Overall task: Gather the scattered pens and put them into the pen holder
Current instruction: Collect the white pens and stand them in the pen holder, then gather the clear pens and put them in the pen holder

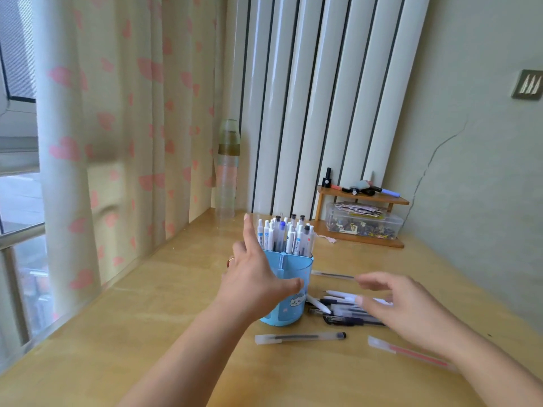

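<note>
A light blue pen holder point(296, 268) stands mid-desk with several white pens point(286, 235) upright in its far compartments. My left hand point(255, 277) is spread open against the holder's left side, thumb across its front. My right hand point(408, 306) hovers open and blurred over a pile of several pens point(340, 309) lying right of the holder. A clear black-ink pen point(299, 337) lies in front of the holder. A red-ink pen point(408, 352) lies partly under my right wrist. One more clear pen point(332, 274) lies behind the pile.
The wooden desk point(147, 333) runs along a curtain at left. At the back right stands a small wooden shelf point(364, 198) over a clear plastic box point(364, 223). A stack of clear cups point(227, 171) stands in the far corner.
</note>
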